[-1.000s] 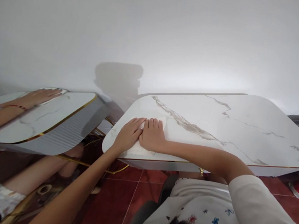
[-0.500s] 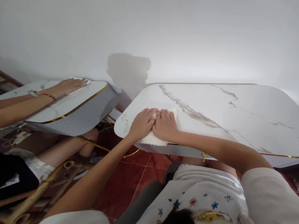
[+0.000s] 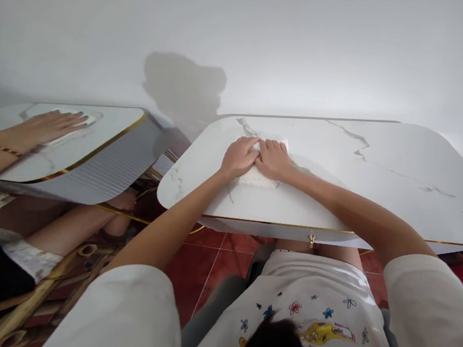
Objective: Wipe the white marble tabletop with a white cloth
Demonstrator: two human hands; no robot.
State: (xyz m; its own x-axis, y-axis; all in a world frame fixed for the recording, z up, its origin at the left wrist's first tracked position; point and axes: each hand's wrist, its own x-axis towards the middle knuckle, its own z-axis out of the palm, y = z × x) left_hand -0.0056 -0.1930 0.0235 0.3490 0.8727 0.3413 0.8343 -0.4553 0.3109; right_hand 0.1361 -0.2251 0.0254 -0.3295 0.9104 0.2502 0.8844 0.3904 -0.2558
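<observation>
A white cloth (image 3: 259,180) lies flat on the white marble-patterned tabletop (image 3: 399,185), left of its middle. My left hand (image 3: 239,156) presses on the cloth's left part, its fingers bent over it. Beside it, my right hand (image 3: 273,158) rests on the right part, fingers side by side and curled down on the cloth. The two hands touch at the thumbs. Cloth edges show in front of the hands and at the far right corner.
At the left, another person's hand (image 3: 57,125) lies on a white cloth on a second marble-patterned table (image 3: 108,122). A wall (image 3: 310,49) rises behind both tables. A small gold knob (image 3: 311,239) is on the near table's front. Bamboo furniture (image 3: 31,307) stands lower left.
Both my hands and the cloth have moved away from the table's front edge and a little right. The other person's hand has shifted left in view. The view has shifted slightly.
</observation>
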